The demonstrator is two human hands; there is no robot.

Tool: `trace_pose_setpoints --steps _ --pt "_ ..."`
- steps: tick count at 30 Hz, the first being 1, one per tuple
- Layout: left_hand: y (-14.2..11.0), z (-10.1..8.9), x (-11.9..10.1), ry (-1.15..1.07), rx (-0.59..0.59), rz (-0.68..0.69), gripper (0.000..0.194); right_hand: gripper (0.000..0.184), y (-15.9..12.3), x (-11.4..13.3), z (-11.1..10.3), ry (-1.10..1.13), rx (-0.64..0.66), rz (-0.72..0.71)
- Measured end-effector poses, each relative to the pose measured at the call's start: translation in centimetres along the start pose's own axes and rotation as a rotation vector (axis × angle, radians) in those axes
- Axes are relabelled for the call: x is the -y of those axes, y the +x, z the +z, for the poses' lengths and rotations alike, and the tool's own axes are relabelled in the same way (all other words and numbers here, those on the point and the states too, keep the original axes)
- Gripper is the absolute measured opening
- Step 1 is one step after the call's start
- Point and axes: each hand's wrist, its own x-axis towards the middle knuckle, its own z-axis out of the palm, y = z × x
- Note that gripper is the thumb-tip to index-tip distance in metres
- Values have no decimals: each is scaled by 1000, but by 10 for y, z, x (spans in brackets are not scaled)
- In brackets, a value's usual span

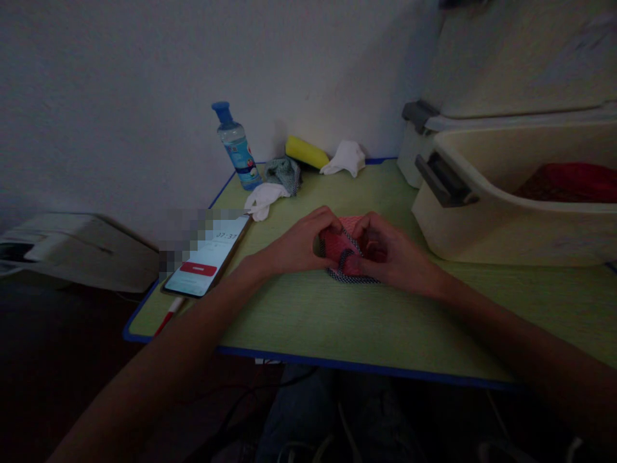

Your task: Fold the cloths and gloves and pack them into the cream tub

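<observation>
On the tabletop (289,315), left of the bin (453,238), pink cloth (337,247) sits between left hand (306,238) and right hand (398,260), each grip pinching it. Probably best: light, even finger pressure, checked trim (351,279) kept flat, edges aligned.

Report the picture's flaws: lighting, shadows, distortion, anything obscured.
Head view: dim overall, the lit phone brightest; head view: near-black shadow beneath the table; head view: pixel blocks cover the phone's upper-left edge; head view: the bottle leans, possibly from wide-lens distortion; head view: the red cloth is dim, though its checked trim is readable.
</observation>
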Motion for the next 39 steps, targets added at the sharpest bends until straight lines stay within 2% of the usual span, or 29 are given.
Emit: trace_pose_setpoints --steps 2,6,9,14,16,19,23,28,30,34,39 --pt "0 1 3 -3 -43 -29 43 23 0 -1 1 -33 68 -30" --pt "-1 0 8 -31 -17 -13 60 12 0 -1 1 -222 215 -92" --pt "0 -3 10 -83 17 23 51 8 0 -2 0 -301 258 -159" --pt "0 -8 13 -244 108 -11 16 5 0 -5 1 -342 261 -229" --pt "0 -8 14 -317 158 -21 10 6 0 -6 1 -362 278 -242" --pt "1 -9 18 -360 230 -38 6 5 0 -7 0 -379 305 -258" --pt "1 -12 20 -316 266 -49 7 8 0 -7 -2 -397 326 -287" --pt "1 -14 19 -282 276 -70 4 19 0 -4 -3 -385 344 -309" --pt "2 -12 18 -258 266 -102 8 21 1 -4 -2 -382 336 -316" --pt "3 -7 15 -247 231 -131 13 15 1 -7 -1 -387 327 -309" --pt "3 -6 14 -278 242 -133 13 10 1 -7 1 -364 313 -264"
